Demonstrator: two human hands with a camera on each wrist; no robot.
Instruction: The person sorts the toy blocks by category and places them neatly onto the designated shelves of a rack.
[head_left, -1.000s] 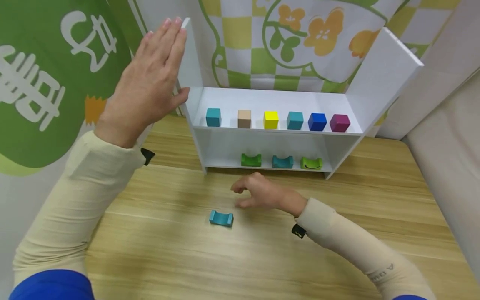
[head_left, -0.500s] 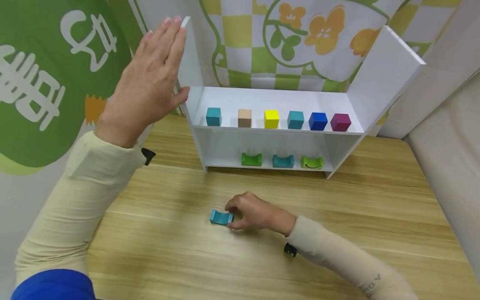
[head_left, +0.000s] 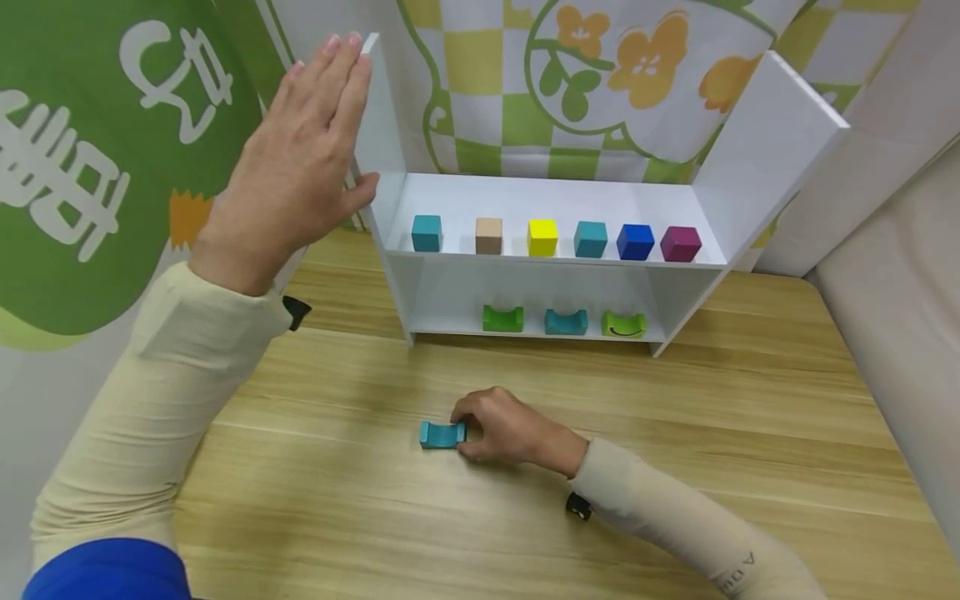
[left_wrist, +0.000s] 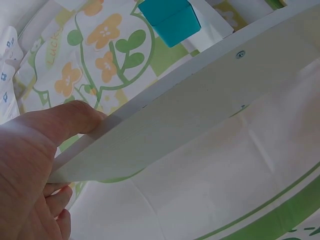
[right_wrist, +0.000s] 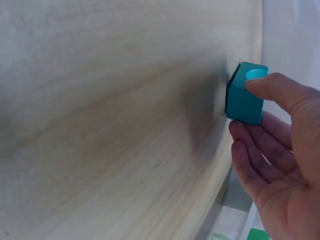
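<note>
On the table lies a teal block point(head_left: 442, 435) with a curved hollow in its top. My right hand point(head_left: 502, 427) pinches its right end between thumb and fingers; the right wrist view shows the thumb on one face of the teal block point(right_wrist: 245, 102) and fingertips at another. At upper left, my left hand point(head_left: 300, 158) holds the left side panel of a white shelf point(head_left: 555, 260). In the left wrist view its thumb point(left_wrist: 75, 117) lies over the edge of the panel point(left_wrist: 165, 115), with the fingers on the other side, partly hidden.
The upper board carries several cubes, among them a yellow cube point(head_left: 542, 238) and a purple cube point(head_left: 680, 244). Below stand a green curved block point(head_left: 502, 318), a teal curved block point(head_left: 566, 322) and a lime curved block point(head_left: 624, 325). A patterned cloth point(head_left: 525, 100) hangs behind.
My right hand has come down and left from near the lower shelf to the teal block and taken hold of its right end. The left hand has stayed in place.
</note>
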